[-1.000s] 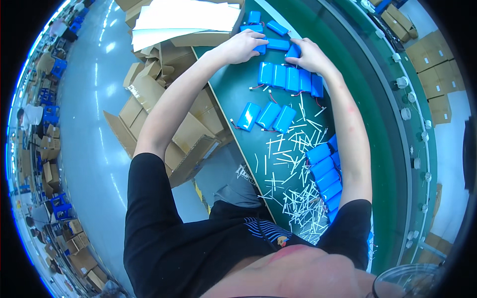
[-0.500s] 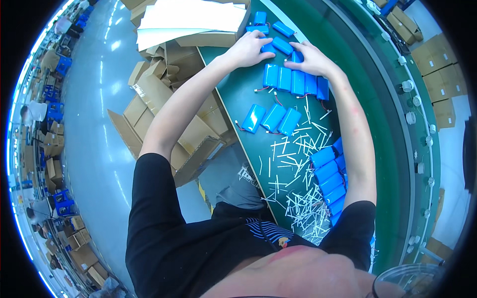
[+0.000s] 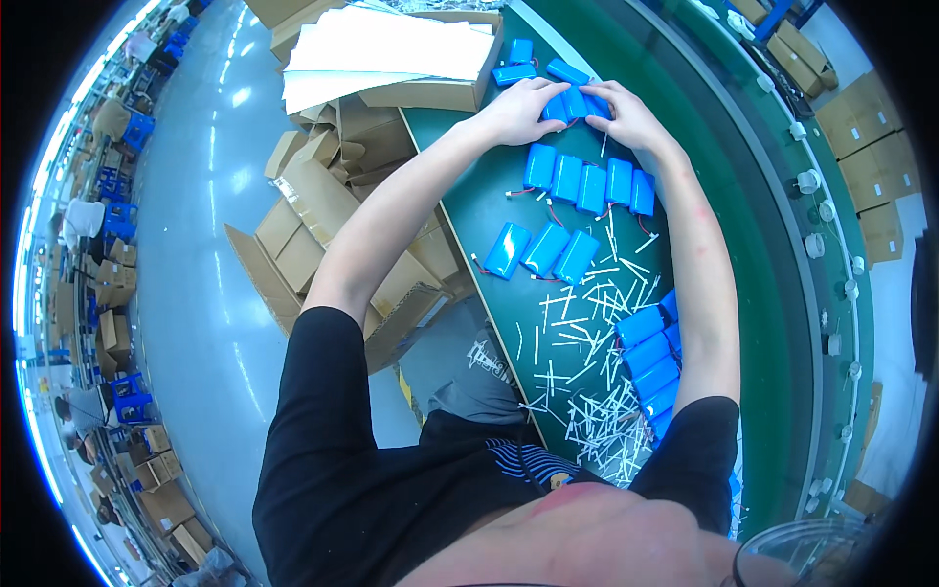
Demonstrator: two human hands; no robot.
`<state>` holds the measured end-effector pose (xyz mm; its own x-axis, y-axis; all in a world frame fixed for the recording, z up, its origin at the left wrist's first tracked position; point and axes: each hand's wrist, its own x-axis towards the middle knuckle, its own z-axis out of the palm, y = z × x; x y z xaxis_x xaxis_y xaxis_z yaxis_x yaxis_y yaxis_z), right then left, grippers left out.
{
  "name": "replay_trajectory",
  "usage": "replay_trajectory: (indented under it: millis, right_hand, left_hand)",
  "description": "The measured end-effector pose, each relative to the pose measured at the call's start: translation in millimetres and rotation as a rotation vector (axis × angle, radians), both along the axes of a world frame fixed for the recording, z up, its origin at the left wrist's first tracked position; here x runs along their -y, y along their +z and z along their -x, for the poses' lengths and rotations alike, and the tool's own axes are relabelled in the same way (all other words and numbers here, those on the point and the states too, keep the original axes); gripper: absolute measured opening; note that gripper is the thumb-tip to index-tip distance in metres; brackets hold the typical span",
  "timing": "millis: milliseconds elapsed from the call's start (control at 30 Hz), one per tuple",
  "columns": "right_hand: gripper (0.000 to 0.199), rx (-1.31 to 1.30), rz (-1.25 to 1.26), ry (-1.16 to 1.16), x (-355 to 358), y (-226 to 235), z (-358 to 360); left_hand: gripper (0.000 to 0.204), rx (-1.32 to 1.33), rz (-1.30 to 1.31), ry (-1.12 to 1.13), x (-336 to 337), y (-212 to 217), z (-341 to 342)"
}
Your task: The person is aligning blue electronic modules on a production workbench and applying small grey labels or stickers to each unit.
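Note:
At the far end of the green table, my left hand (image 3: 520, 113) and my right hand (image 3: 628, 119) face each other with fingers curled against a small group of blue battery packs (image 3: 575, 102). The packs sit side by side between my thumbs and fingers, and my fingers hide part of them. Just nearer lies a row of several battery packs (image 3: 592, 188) with thin wire leads. Three more packs (image 3: 545, 249) lie slanted below that row. Beyond my hands, a few loose packs (image 3: 514, 74) rest near a cardboard box.
Thin white strips (image 3: 606, 421) lie scattered on the near part of the table (image 3: 479, 210). More blue packs (image 3: 649, 360) line up beside my right forearm. White sheets (image 3: 391, 54) top a box at far left; opened cartons (image 3: 342, 225) stand below. A green conveyor (image 3: 753, 293) runs along the right.
My hands have drawn closer together around the packs at the far end. Some packs in the nearer row now stand slightly apart. The whole view has shifted a little.

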<state>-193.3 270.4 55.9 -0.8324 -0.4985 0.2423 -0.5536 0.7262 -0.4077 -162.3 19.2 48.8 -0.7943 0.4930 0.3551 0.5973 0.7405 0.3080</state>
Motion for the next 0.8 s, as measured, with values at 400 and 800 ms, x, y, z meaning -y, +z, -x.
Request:
replay_trajectory:
  millis: [400,800]
  right_hand:
    - [0.037,-0.342,0.011,0.053,42.7,5.2,43.0]
    - [0.044,0.022,-0.17,0.033,1.6,33.5,29.8]
  left_hand:
    - [0.05,-0.156,0.487,0.282,9.3,22.8,29.3]
    - [0.046,-0.307,0.453,0.231,36.1,-13.6,149.2]
